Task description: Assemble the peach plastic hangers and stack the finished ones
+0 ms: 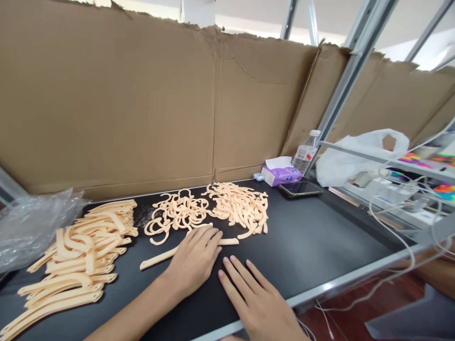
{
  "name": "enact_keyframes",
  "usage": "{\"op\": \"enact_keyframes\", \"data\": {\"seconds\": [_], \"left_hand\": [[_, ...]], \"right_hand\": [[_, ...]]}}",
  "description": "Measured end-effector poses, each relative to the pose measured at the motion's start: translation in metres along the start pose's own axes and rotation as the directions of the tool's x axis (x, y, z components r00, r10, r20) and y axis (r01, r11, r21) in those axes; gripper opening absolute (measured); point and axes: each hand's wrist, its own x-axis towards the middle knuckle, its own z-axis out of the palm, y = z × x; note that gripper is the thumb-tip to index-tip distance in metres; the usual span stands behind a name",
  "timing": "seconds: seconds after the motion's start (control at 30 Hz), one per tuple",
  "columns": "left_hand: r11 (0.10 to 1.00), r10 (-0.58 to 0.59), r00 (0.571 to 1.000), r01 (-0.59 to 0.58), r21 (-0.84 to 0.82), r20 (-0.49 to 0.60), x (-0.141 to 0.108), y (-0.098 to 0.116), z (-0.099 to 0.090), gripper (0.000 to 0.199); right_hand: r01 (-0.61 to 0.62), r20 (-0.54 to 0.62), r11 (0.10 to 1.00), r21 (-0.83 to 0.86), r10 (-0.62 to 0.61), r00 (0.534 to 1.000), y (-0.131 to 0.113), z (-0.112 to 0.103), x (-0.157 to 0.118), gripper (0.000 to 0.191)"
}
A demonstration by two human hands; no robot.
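Note:
My left hand point(197, 255) lies palm down across a long cream-coloured plastic strip point(158, 259), fingers stretched forward and close together. The strip sticks out on both sides of the hand. Its thumb is hidden, and the fingertips reach a second cream piece just behind the strip. My right hand point(261, 303) rests on the black tabletop near the front edge, fingers straight and apart, holding nothing. Close behind the left hand lies a loose heap of thin C-shaped cream pieces point(183, 208). To its right is a pile of small curved cream pieces point(240, 206).
A big stack of wider curved cream strips point(85, 251) and a clear plastic bag point(35, 225) lie on the left. At the back right are a purple tissue pack point(284, 175), a phone point(300, 189) and a bottle point(306, 154). Cables point(391, 232) hang beside the metal rack. Cardboard point(142, 104) walls the back.

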Motion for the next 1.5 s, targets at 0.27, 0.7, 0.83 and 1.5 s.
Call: {"op": "enact_keyframes", "data": {"seconds": [0.27, 0.7, 0.83, 1.5], "left_hand": [[0.992, -0.037, 0.998, 0.030, -0.119, -0.051, -0.007, -0.001, 0.013, 0.022], [1.000, 0.017, 0.995, -0.015, 0.019, -0.096, -0.009, 0.003, 0.010, 0.018], [0.999, 0.012, 0.996, -0.008, 0.037, -0.090, -0.013, 0.001, 0.010, 0.033], [0.999, -0.040, 0.998, 0.039, -0.012, -0.041, -0.015, -0.003, 0.011, 0.053]], "right_hand": [[0.039, -0.038, 0.994, -0.099, -0.043, 0.998, 0.006, 0.000, 0.003, 0.055], [0.037, -0.111, 0.999, -0.025, -0.040, 0.993, 0.009, -0.002, 0.005, 0.074], [0.086, -0.064, 0.934, 0.347, -0.068, 0.996, 0.021, -0.028, 0.011, 0.056], [-0.440, 0.363, 0.886, 0.149, 0.365, 0.858, 0.123, 0.015, 0.105, 0.025]]}}
